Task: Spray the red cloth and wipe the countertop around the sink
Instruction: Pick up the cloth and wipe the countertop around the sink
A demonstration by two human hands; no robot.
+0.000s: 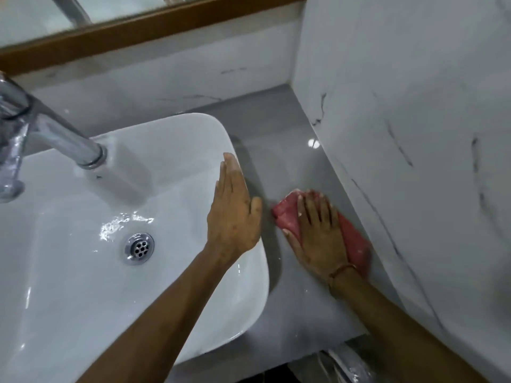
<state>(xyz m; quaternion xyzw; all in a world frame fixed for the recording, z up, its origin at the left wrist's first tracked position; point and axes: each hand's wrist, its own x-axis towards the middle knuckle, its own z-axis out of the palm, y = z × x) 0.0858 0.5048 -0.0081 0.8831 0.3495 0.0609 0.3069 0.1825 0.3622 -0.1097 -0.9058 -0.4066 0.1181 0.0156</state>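
Observation:
The red cloth (289,214) lies flat on the grey countertop (279,139) to the right of the white sink (171,139). My right hand (318,233) presses down on the cloth with fingers spread, close to the marble side wall. My left hand (235,214) is flat and open, holding nothing, over the sink's right rim. No spray bottle is in view.
A chrome tap (55,134) reaches over the basin from the left, and the chrome drain (139,248) sits in the wet basin floor. A white marble wall (414,134) bounds the counter on the right. A wood-framed mirror (138,29) runs along the back wall.

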